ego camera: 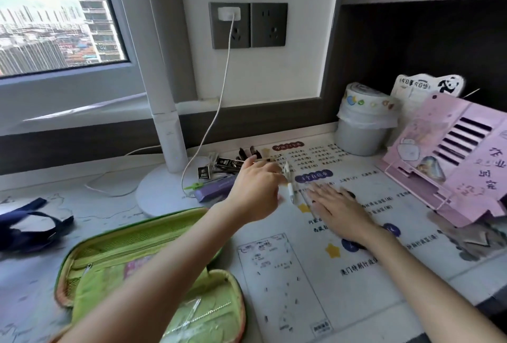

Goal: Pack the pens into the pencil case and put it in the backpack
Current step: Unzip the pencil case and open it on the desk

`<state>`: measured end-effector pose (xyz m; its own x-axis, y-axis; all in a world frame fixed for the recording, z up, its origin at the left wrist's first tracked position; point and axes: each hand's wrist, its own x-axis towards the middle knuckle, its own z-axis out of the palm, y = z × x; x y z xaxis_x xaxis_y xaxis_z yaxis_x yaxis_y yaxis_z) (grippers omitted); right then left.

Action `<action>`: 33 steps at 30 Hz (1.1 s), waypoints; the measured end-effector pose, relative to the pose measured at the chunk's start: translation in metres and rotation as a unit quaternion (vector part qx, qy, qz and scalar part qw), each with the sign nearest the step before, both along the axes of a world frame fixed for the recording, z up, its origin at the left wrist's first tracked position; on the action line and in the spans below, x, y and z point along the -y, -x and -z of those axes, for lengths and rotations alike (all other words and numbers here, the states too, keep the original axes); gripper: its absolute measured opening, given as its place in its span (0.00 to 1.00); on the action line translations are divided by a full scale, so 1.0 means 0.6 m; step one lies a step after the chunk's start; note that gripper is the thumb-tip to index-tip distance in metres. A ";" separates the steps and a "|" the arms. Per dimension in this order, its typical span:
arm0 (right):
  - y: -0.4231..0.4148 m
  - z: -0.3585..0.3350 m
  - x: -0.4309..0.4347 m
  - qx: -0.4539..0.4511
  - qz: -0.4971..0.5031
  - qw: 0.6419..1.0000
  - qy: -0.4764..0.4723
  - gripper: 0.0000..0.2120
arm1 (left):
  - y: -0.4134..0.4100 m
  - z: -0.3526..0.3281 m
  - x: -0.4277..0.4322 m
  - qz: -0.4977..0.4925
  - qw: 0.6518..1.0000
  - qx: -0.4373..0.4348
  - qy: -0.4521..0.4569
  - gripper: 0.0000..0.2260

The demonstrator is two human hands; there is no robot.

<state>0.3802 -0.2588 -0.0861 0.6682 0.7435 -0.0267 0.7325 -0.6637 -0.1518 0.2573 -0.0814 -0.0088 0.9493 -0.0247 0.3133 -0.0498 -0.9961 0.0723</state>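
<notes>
Green fabric, with a zip all around: the open pencil case (142,274) lies flat at the near left of the bench (411,274), partly under the person's left forearm. On the printed white mat (288,274) further back lies a slim white pen (289,186), between the two hands. The left hand (255,194) reaches to it with the fingers (274,171) loosely spread, touching or almost touching the pen; I cannot tell if they already hold it. The right hand (340,211) is flat and open on the mat, and something dark under it, perhaps another pen, is mostly hidden.

To do this step well, I think the left hand should pinch the white pen near its middle, lift it level, and bring it back low to the case, laying it along the long side of the lower half so the zip can later close.

Around it there is some clutter. Black binder clips (233,162) and a purple flat box (216,189) sit just beside the left hand, near the round base of the white desk lamp (164,194), and a white charger cable (216,112) hangs down there; the fingers could catch these. A pink folding book stand (450,167) and a small white bin (362,128) stand at the right, well apart. A dark blue strap (30,224), maybe of the backpack, shows at far left.
</notes>
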 end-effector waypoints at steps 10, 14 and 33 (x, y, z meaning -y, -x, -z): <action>0.147 -0.010 0.105 -0.213 -0.006 0.943 -0.254 0.20 | 0.087 0.063 0.106 0.080 0.984 -0.155 -0.047 0.24; 0.190 -0.026 0.148 -0.085 0.044 0.977 -0.190 0.20 | 0.127 0.095 0.141 0.063 0.980 -0.183 -0.050 0.31; 0.326 -0.123 0.181 -0.016 -0.016 0.963 -0.268 0.07 | 0.320 0.140 0.195 0.088 0.975 0.002 -0.204 0.10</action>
<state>0.1846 -0.3672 -0.0124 0.6501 0.6763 0.3465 0.7402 -0.4604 -0.4900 0.0656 -0.1981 -0.0925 0.9177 -0.3112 0.2471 -0.2228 -0.9178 -0.3287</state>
